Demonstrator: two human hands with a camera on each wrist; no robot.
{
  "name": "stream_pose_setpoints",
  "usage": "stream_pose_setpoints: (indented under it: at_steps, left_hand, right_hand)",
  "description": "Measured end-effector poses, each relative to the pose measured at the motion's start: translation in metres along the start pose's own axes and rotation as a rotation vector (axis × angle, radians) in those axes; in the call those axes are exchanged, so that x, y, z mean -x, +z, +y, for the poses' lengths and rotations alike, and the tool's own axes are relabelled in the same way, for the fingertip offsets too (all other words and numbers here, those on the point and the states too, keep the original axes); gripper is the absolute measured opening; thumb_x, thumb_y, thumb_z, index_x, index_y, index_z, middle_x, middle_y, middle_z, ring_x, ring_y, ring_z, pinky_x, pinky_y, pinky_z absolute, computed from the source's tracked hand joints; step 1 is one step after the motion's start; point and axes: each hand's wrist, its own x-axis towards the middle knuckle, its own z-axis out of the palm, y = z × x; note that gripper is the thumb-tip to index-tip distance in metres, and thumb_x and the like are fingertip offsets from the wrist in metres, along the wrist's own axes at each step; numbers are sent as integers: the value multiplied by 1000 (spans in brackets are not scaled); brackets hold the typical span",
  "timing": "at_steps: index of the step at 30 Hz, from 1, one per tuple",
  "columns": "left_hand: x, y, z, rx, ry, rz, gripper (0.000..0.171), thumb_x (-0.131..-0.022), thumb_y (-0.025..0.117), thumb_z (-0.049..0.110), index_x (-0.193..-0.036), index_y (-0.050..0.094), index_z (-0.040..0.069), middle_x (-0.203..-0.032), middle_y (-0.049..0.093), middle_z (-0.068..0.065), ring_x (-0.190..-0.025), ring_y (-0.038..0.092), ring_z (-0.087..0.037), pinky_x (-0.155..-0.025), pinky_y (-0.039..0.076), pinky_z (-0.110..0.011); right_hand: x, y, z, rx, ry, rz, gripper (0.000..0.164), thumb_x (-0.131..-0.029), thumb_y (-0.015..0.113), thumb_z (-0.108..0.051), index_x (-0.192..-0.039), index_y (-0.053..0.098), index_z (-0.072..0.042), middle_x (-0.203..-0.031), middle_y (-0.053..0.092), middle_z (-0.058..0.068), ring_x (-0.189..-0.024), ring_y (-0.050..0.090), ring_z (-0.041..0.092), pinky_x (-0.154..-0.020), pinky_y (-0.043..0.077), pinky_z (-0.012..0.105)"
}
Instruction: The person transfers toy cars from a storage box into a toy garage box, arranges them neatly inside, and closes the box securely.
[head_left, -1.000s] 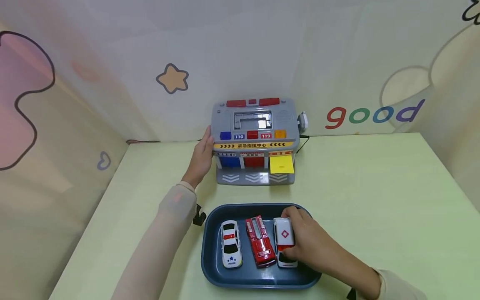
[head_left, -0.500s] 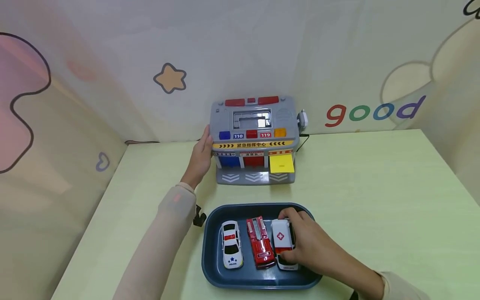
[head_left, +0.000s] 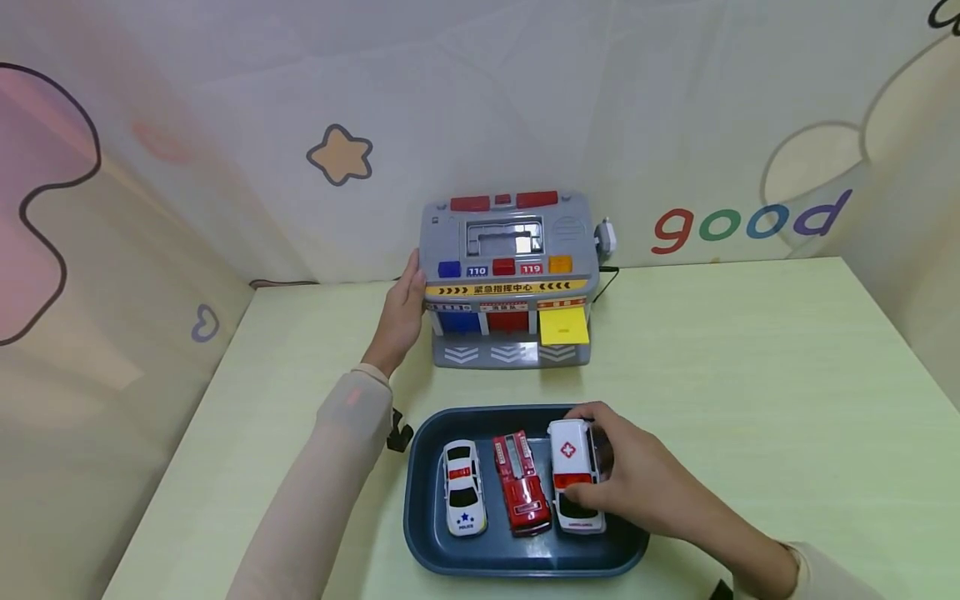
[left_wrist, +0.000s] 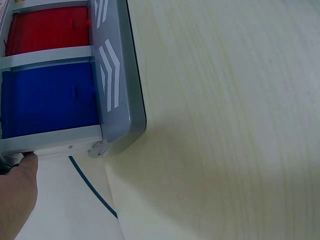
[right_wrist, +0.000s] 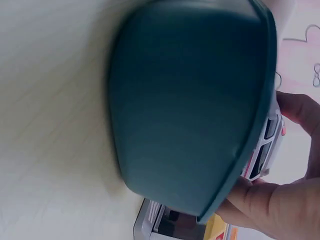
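Right hand [head_left: 641, 475] grips white toy ambulance [head_left: 570, 454] in its fingers over blue tray [head_left: 517, 562], beside red fire truck [head_left: 522, 493]; left hand [head_left: 397, 323], fingers extended, touches gray toy station [head_left: 506, 279].

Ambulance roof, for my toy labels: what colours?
White with red markings; the ambulance roof shows best in the head view.

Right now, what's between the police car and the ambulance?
The red fire truck lies between the police car and the ambulance, which the right hand holds; the head view shows this.
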Motion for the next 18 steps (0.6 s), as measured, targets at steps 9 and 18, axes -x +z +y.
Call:
stream_pose_setpoints:
  at_steps: [9, 18]
  left_hand:
    - [-3, -1, 1, -2, -11, 6, 58, -111, 25, 35, -163, 6, 17, -167, 17, 6, -152, 20, -13, -121, 30, -38]
    - [5, 1, 16, 20, -47, -9, 54, -112, 24, 25, -162, 5, 14, -168, 17, 1, -153, 20, -17, -121, 30, -38]
  right_hand:
    - [-7, -18, 3, -112, 15, -13, 86, -72, 90, -21, -143, 43, -11, -123, 60, 15, -96, 61, 25, -72, 63, 36]
    - [-12, -30, 12, -215, 38, -21, 85, -82, 82, -24, -151, 36, -6, -134, 54, 24, -108, 63, 30, -79, 62, 41]
